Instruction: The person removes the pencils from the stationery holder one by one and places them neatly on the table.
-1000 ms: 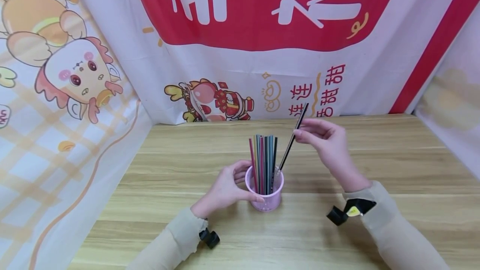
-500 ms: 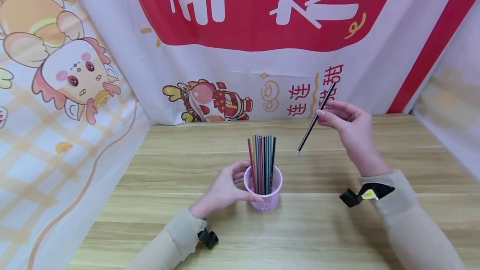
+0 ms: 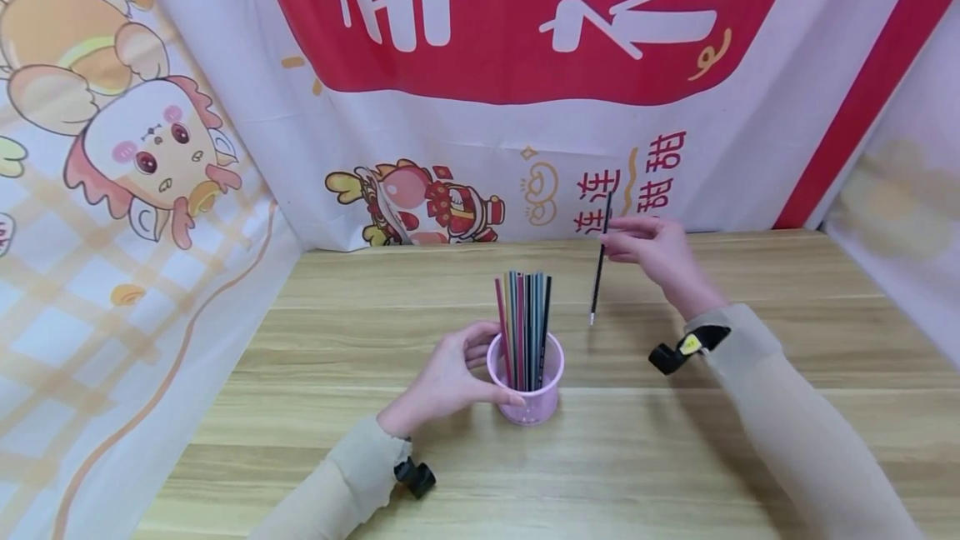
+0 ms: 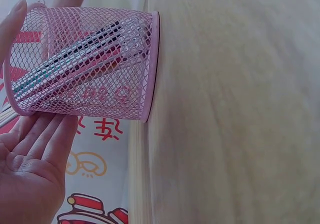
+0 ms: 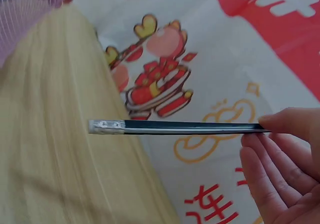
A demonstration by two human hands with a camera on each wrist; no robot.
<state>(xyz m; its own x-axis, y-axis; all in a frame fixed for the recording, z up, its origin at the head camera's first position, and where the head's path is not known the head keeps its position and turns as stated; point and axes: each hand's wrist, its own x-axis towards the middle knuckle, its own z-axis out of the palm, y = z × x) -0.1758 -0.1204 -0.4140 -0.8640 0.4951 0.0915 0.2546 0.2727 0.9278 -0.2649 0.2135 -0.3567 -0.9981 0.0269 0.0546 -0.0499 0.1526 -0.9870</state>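
This looks to me like a small makeshift recording booth, with printed cloths (image 3: 480, 123) hung behind and to both sides of a wood-grain surface (image 3: 300, 382), and black cameras (image 3: 667, 359) worn at the cuffs of someone's beige sleeves (image 3: 802, 432).

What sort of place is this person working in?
Likely a makeshift filming booth, not an ordinary office: printed cloth hangs on three sides of a wood-grain table, and a black gadget shows at each sleeve.

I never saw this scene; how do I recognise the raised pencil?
Find the wooden table, then the pink mesh cup. Right of it, the right hand pinches a dark pencil, eraser down, the only one outside the cup.
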